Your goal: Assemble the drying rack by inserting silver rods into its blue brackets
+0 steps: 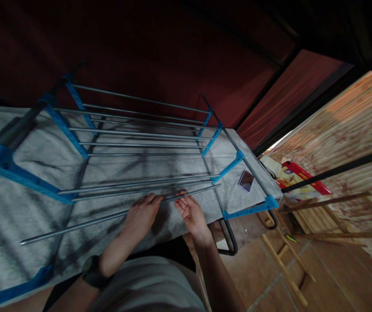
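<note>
Rod (78, 226) is stretching over grey cloth (7, 221), left hand (144, 214) curling its grip round it, right hand (190, 212) sitting half-open against it, and farther brackets (68, 131) are already carrying fitted rods (140, 134) while front brackets (249, 211) are, I'm guessing, needing theirs.

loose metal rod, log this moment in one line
left hand: grips loose rod | right hand: palm up, at same rod | fitted rods: span blue brackets | phone: on grey cloth
</note>
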Available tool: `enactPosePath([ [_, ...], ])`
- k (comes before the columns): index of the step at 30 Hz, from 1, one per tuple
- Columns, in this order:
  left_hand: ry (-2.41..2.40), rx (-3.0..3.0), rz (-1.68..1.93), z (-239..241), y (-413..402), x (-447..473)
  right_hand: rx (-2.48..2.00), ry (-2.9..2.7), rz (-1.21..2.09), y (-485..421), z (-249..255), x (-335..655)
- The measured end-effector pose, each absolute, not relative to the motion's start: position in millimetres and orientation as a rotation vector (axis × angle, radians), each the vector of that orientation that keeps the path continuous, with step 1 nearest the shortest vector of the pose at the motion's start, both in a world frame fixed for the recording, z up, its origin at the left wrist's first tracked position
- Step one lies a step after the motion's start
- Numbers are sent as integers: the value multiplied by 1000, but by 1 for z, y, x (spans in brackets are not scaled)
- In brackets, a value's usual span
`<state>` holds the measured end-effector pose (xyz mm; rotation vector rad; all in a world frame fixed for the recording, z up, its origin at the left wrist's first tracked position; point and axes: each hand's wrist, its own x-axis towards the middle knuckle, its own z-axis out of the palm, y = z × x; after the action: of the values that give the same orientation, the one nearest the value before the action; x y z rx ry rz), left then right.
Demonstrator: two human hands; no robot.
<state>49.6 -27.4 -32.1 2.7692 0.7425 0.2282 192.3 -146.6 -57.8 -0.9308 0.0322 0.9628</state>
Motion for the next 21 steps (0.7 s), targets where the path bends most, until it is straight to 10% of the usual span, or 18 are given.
enactPosePath([
  [21,881,2787,174,-37,-19,24,-997,142,848,-163,-77,235],
])
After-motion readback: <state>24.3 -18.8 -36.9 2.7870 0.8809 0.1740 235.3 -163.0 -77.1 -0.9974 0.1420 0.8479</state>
